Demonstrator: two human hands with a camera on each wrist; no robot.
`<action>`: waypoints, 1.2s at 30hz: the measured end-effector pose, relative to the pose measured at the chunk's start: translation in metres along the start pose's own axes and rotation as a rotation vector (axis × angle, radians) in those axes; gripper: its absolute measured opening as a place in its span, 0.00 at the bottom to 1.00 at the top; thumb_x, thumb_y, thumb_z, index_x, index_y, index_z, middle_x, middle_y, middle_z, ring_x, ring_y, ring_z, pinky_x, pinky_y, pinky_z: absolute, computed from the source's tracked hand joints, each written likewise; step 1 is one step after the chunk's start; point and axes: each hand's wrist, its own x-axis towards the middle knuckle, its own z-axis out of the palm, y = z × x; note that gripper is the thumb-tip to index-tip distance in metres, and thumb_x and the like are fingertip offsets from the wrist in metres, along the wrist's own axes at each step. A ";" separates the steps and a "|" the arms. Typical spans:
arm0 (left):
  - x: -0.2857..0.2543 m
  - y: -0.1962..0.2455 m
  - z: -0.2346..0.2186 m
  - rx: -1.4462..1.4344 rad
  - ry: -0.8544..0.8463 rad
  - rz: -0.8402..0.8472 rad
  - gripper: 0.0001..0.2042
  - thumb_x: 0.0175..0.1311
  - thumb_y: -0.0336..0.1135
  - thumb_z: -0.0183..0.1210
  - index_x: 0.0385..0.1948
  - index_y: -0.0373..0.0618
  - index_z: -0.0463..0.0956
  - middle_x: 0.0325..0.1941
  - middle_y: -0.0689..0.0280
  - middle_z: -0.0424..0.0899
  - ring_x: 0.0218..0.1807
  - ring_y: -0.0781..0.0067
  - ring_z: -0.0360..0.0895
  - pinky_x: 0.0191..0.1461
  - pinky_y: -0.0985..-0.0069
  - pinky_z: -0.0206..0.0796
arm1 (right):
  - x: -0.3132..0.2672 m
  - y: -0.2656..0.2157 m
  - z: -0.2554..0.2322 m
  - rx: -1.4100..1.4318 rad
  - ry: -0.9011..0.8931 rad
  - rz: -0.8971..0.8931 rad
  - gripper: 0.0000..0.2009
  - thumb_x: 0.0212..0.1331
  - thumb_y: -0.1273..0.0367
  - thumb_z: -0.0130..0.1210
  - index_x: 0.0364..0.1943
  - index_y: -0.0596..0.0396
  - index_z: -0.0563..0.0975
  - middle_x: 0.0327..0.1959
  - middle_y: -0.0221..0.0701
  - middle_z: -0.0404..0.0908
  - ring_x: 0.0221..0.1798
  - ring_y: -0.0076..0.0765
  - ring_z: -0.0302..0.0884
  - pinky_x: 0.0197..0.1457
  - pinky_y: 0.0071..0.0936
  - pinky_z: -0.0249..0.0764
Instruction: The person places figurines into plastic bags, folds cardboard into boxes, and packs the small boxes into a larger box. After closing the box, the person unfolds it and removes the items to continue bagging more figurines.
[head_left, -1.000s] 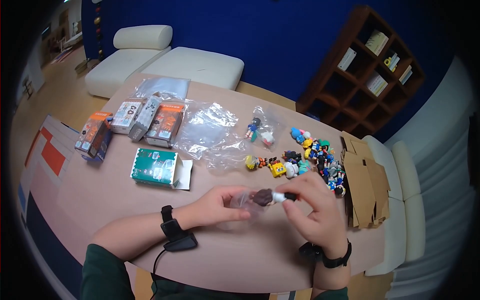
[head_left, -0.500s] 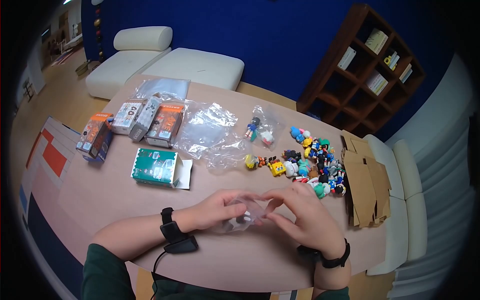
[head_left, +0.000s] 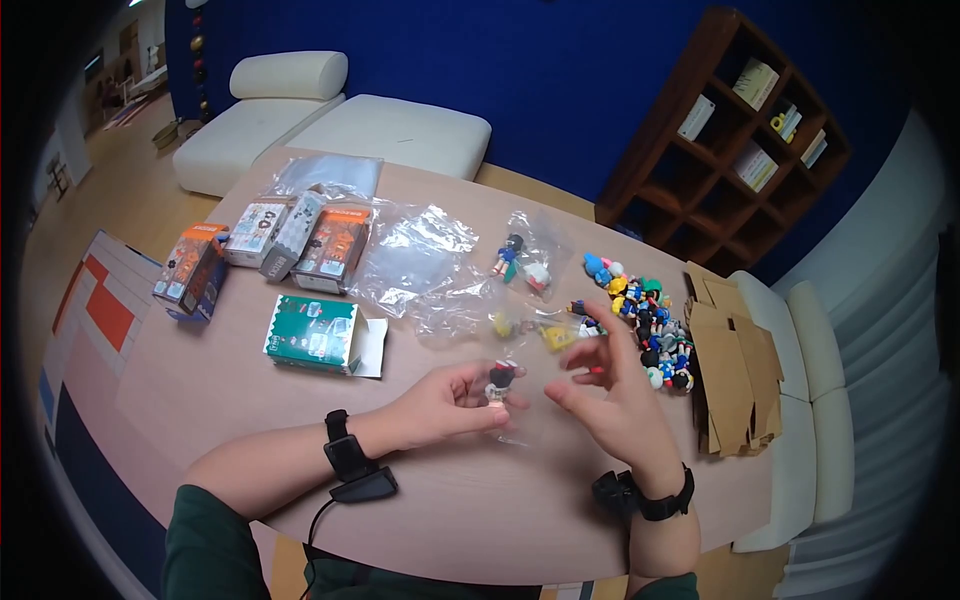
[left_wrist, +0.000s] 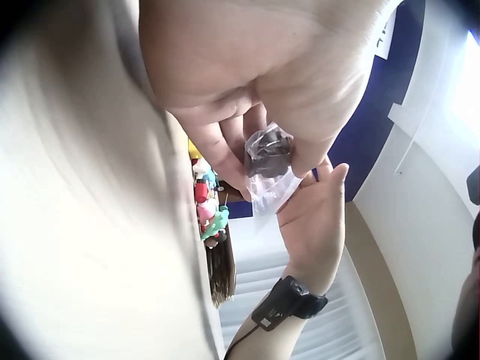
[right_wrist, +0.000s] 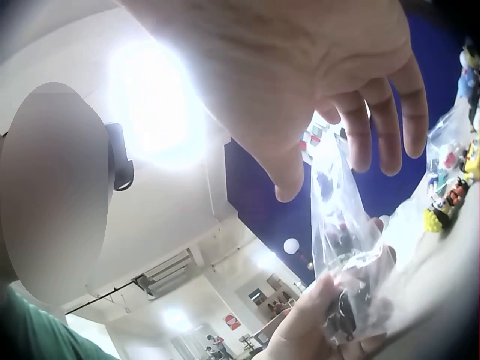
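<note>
My left hand (head_left: 445, 405) grips a small clear plastic bag (right_wrist: 337, 217) between thumb and fingers. Inside it shows a toy figure (head_left: 498, 380) with a dark head, a bit of red and a pale body; the film partly blurs it. In the left wrist view, a dark shape (left_wrist: 268, 154) presses against the plastic near the thumb. My right hand (head_left: 620, 400) hovers to the right of the bag, its fingers spread and holding nothing. The right wrist view has these loosely bent fingers above the bag's upper end.
A pile of toy figures (head_left: 650, 310) lies right, beside flattened cardboard (head_left: 735, 360). Behind the hands are crumpled clear bags (head_left: 425, 250) and a bagged figure (head_left: 508, 255). To the left stand a green box (head_left: 310, 330), an orange-topped box (head_left: 190, 270) and several other boxes.
A brown-haired figure, earlier pinched by my right hand, went into the bag. My right hand has since let go and drawn back to the right; the left has turned the bag upright.
</note>
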 end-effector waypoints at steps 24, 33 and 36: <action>0.009 -0.010 -0.021 -0.026 0.502 0.154 0.13 0.76 0.40 0.57 0.47 0.38 0.80 0.37 0.67 0.84 0.39 0.77 0.82 0.42 0.77 0.77 | 0.002 0.071 0.068 0.788 -0.012 0.402 0.07 0.70 0.69 0.58 0.46 0.56 0.78 0.31 0.23 0.79 0.30 0.15 0.75 0.36 0.19 0.75; 0.003 -0.002 -0.003 0.090 0.463 0.116 0.10 0.71 0.34 0.63 0.47 0.39 0.81 0.36 0.67 0.85 0.34 0.81 0.81 0.38 0.82 0.74 | 0.002 0.063 0.075 0.732 0.004 0.301 0.05 0.69 0.71 0.60 0.43 0.55 0.79 0.34 0.23 0.79 0.34 0.18 0.74 0.39 0.19 0.70; 0.003 -0.004 -0.004 0.145 0.445 0.108 0.09 0.70 0.34 0.64 0.45 0.40 0.80 0.33 0.67 0.85 0.33 0.82 0.80 0.35 0.84 0.71 | 0.001 0.066 0.077 0.780 -0.017 0.327 0.05 0.68 0.71 0.60 0.44 0.55 0.79 0.34 0.23 0.80 0.35 0.18 0.75 0.39 0.19 0.70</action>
